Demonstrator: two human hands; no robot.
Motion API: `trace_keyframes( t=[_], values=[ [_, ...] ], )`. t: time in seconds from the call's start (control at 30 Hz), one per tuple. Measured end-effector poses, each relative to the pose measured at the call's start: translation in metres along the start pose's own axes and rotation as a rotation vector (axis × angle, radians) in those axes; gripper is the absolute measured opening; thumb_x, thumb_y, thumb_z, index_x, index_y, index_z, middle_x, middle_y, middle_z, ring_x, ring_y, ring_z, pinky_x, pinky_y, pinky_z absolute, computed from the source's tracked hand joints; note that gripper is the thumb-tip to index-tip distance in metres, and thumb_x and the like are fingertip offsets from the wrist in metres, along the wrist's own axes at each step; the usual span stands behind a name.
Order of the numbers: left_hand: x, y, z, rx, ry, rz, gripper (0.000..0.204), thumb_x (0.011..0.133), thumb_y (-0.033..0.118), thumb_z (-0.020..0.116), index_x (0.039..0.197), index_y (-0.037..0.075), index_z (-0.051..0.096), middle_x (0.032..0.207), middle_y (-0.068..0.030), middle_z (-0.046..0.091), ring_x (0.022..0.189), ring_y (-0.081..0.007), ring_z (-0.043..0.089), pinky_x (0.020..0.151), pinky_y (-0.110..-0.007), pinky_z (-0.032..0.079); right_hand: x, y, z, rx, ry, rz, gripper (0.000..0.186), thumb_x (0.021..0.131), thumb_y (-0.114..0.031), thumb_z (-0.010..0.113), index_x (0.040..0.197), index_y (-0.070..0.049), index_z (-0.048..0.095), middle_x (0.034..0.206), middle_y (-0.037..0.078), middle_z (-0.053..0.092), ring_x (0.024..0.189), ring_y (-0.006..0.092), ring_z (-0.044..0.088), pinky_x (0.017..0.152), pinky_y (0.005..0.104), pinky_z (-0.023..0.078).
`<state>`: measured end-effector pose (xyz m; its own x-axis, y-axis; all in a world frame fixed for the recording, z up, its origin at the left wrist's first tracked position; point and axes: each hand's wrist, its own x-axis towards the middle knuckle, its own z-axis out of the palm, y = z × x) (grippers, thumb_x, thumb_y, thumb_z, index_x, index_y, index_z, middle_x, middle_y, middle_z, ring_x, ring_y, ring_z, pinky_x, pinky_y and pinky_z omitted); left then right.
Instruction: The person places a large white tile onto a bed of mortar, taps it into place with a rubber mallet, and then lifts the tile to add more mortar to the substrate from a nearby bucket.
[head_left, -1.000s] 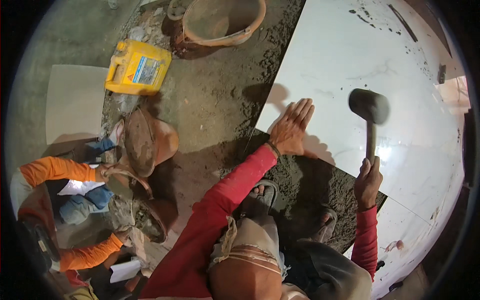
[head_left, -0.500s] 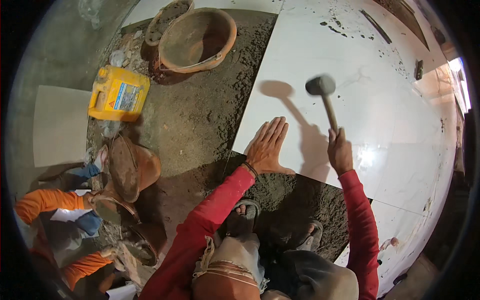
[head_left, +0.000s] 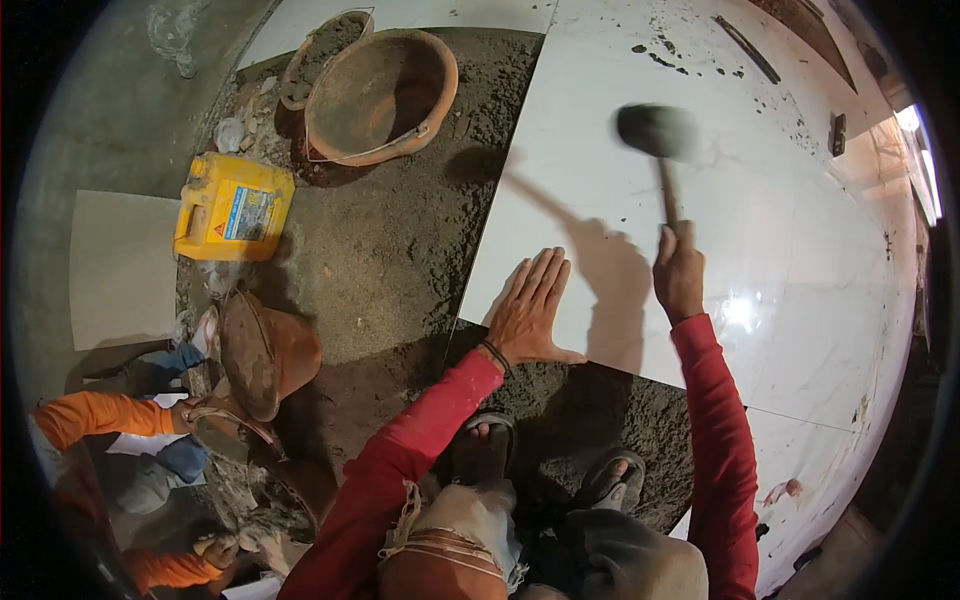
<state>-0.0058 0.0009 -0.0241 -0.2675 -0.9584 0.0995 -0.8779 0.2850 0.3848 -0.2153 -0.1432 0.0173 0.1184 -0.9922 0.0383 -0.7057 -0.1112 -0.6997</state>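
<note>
My left hand lies open, fingers apart, on the near edge of a large white marbled tile, thumb stretched right along it. My right hand is closed around the wooden handle of a black mallet, whose blurred head is over the tile and casts a shadow on it. Dark, rough mortar borders the tile's near edge, under my sandalled feet.
Clay-coloured buckets stand at back left, near a yellow jerrycan. At lower left a co-worker's orange sleeves and hands reach among more buckets. A loose beige board lies at far left.
The view has shifted. My right hand and the mallet have moved forward, farther over the tile. My left hand stays at the same tile edge. The co-worker's arms have shifted slightly.
</note>
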Motion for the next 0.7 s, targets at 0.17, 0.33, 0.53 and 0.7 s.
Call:
trace_keyframes(
  t=[0.17, 0.33, 0.53, 0.7],
  values=[
    [0.001, -0.001, 0.0, -0.009, -0.043, -0.002, 0.137, 0.06, 0.092, 0.056, 0.148, -0.009, 0.024, 0.156, -0.0262, 0.022, 0.147, -0.0389, 0.018, 0.12, -0.053, 0.014, 0.025, -0.002, 0.005, -0.069, 0.105, -0.179, 0.024, 0.1, -0.024, 0.054, 0.095, -0.002, 0.045, 0.062, 0.025, 0.059, 0.059, 0.049, 0.058, 0.049, 0.056, 0.043],
    [0.034, -0.01, 0.003, 0.022, -0.013, 0.028, 0.135, 0.063, 0.091, 0.054, 0.148, -0.01, 0.023, 0.157, -0.0261, 0.02, 0.148, -0.0394, 0.016, 0.12, -0.053, 0.013, 0.042, -0.003, 0.008, -0.333, -0.13, -0.053, 0.03, 0.102, -0.031, 0.051, 0.098, -0.001, 0.047, 0.068, 0.029, 0.059, 0.063, 0.0486, 0.059, 0.05, 0.0538, 0.039],
    [0.077, -0.017, 0.015, 0.034, 0.006, 0.036, 0.133, 0.067, 0.09, 0.053, 0.151, -0.007, 0.016, 0.158, -0.0247, 0.018, 0.148, -0.0379, 0.014, 0.121, -0.053, 0.013, 0.062, -0.007, 0.007, 0.107, 0.205, -0.152, 0.026, 0.101, -0.029, 0.052, 0.099, -0.003, 0.047, 0.065, 0.025, 0.059, 0.061, 0.0458, 0.06, 0.049, 0.0504, 0.042],
    [0.08, -0.023, 0.015, 0.019, 0.016, 0.086, 0.132, 0.069, 0.091, 0.048, 0.152, -0.007, 0.015, 0.158, -0.0243, 0.018, 0.148, -0.0388, 0.014, 0.121, -0.052, 0.013, 0.077, -0.011, 0.016, -0.16, 0.076, -0.068, 0.028, 0.102, -0.032, 0.05, 0.099, -0.004, 0.048, 0.072, 0.03, 0.061, 0.067, 0.0504, 0.059, 0.056, 0.0574, 0.043]
  ],
)
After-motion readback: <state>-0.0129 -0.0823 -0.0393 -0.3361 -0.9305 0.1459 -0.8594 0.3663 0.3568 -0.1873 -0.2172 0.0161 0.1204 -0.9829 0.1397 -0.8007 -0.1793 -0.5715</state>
